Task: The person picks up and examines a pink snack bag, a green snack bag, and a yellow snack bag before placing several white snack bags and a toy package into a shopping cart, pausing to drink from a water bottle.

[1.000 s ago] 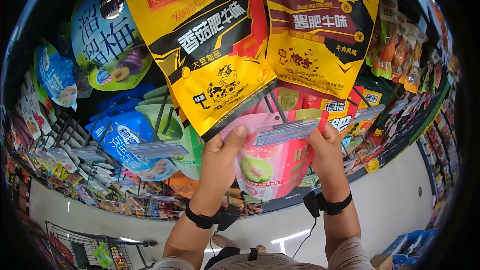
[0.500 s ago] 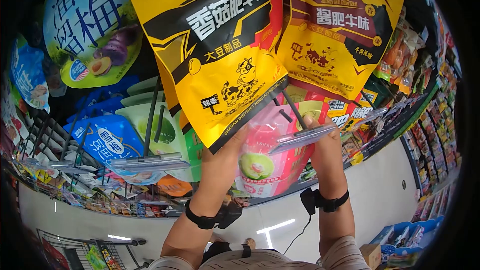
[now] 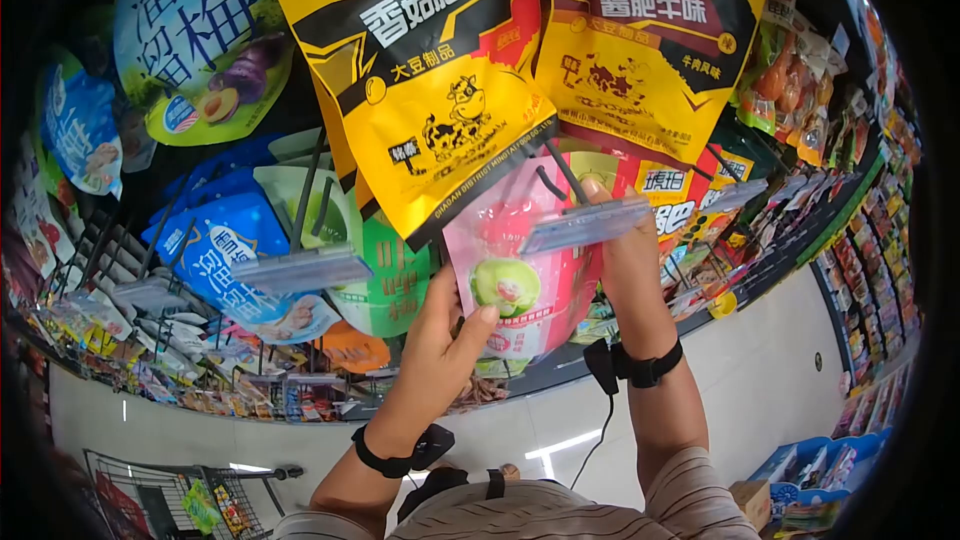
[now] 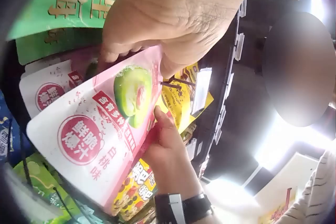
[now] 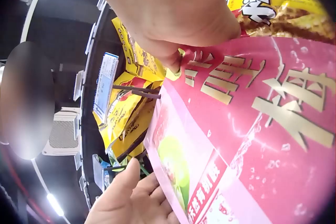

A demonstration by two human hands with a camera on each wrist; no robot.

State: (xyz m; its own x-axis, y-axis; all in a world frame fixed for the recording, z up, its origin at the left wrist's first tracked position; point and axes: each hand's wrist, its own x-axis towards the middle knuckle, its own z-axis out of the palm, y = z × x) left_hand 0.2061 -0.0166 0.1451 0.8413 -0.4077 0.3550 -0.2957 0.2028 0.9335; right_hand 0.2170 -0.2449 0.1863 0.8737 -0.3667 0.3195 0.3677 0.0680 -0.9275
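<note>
A pink pouch [image 3: 515, 285] with a green fruit printed on it hangs at a hook in the shelf's middle. My right hand [image 3: 632, 265] grips its upper right side, behind the price tag [image 3: 585, 225]. In the right wrist view the fingers [image 5: 173, 61] are at the pouch's top corner. My left hand [image 3: 440, 345] is at the lower left edge, thumb in front and fingers partly hidden behind the pouch. From the right wrist view, the left hand's thumb [image 5: 131, 174] stands apart from the pouch. More pink pouches [image 4: 47, 90] hang behind it.
Large yellow bags [image 3: 450, 120] hang above the pouch and overlap its top. Blue pouches [image 3: 235, 260] and green pouches [image 3: 385, 285] hang to the left, with metal hooks and plastic tags sticking out. A wire cart [image 3: 190, 495] stands on the floor at lower left.
My left hand has let go of the pouch's upper left and moved down to its lower left edge. The right hand has shifted up along the right side.
</note>
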